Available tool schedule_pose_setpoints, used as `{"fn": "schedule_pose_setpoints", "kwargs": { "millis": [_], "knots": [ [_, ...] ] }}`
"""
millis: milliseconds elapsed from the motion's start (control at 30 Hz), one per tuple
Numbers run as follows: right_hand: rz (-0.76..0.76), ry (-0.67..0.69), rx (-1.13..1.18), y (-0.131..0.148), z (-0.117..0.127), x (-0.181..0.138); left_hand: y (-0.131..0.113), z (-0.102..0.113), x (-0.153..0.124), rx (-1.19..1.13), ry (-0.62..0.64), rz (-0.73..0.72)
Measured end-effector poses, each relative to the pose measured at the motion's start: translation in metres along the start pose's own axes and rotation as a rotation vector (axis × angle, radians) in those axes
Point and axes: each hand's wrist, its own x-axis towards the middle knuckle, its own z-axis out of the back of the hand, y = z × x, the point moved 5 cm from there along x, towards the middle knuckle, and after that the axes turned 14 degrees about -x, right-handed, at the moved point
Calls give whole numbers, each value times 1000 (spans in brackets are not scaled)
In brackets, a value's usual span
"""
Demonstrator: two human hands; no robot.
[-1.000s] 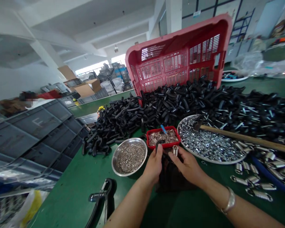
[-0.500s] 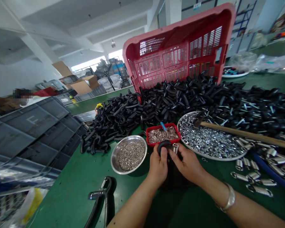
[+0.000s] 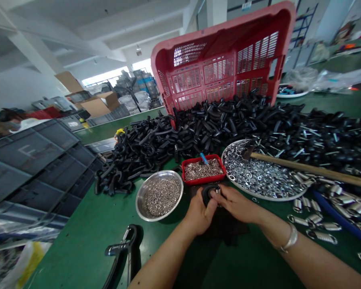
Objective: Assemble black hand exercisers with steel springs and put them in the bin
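Observation:
My left hand (image 3: 199,214) is closed around a black plastic handle part (image 3: 208,192), held just in front of the small red tray (image 3: 186,176). My right hand (image 3: 236,203) meets it from the right, fingers pinched on a small metal spring (image 3: 218,191) at the part's opening; the spring is mostly hidden. Both hands hover over a dark cloth (image 3: 228,228) on the green table (image 3: 87,249). A silver bracelet (image 3: 289,239) is on my right wrist.
A steel bowl (image 3: 140,198) of small rings sits left of my hands, a round tray (image 3: 289,197) of washers right. A hammer's wooden handle (image 3: 313,170) lies across it. Black parts (image 3: 228,124) pile before a tipped red crate (image 3: 222,64). Loose springs (image 3: 315,218), a black clamp (image 3: 123,253), grey crates (image 3: 33,160).
My right hand has brought the spring left to the black part's opening, and both hands have closed together. The view has shifted slightly.

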Motion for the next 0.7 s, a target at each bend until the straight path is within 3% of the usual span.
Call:
{"fn": "schedule_pose_setpoints", "kwargs": {
  "millis": [133,233,367,467,533,600,700],
  "knots": [
    [-135,-19,250,-14,-4,8,-5,0,5,347,-15,114],
    [-265,-9,461,-20,-13,11,-16,-4,12,548,-46,88],
    [-371,-92,693,-23,-24,10,-17,-12,19,619,-35,71],
    [-402,-4,835,-20,-34,6,-8,-11,21,611,-12,66],
    [-355,94,688,-19,-32,4,-4,-7,21,615,0,36],
    [-286,152,324,-22,-18,7,-3,-3,22,623,20,-13],
    [-259,41,-278,-32,20,26,-3,0,22,656,88,-59]
  ]
}}
